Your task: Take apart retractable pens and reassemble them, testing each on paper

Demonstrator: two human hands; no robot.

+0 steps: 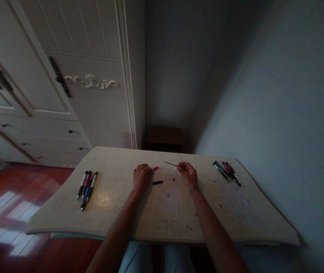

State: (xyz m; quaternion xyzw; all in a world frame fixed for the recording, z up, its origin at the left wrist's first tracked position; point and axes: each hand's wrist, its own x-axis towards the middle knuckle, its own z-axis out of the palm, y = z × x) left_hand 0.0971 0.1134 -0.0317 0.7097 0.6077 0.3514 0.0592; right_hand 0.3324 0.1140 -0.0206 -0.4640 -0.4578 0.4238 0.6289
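Observation:
My right hand (188, 176) pinches one end of a thin dark stick that looks like a pen refill (170, 163), its other end pointing left above the table. My left hand (141, 179) has its fingers curled at a red pen part (155, 168), which sticks out past the fingertips. A ring shows on that hand. Between the hands, a short black pen part (157, 182) lies by the left edge of a scribbled sheet of paper (169, 204). Some small dark bits are scattered on the sheet.
Several pens (86, 187) lie grouped at the table's left, and several more pens (226, 172) at the right, above a second scribbled sheet (240, 206). The pale table (113, 220) has a wall (287, 113) along its right and a white wardrobe (99, 121) behind its left.

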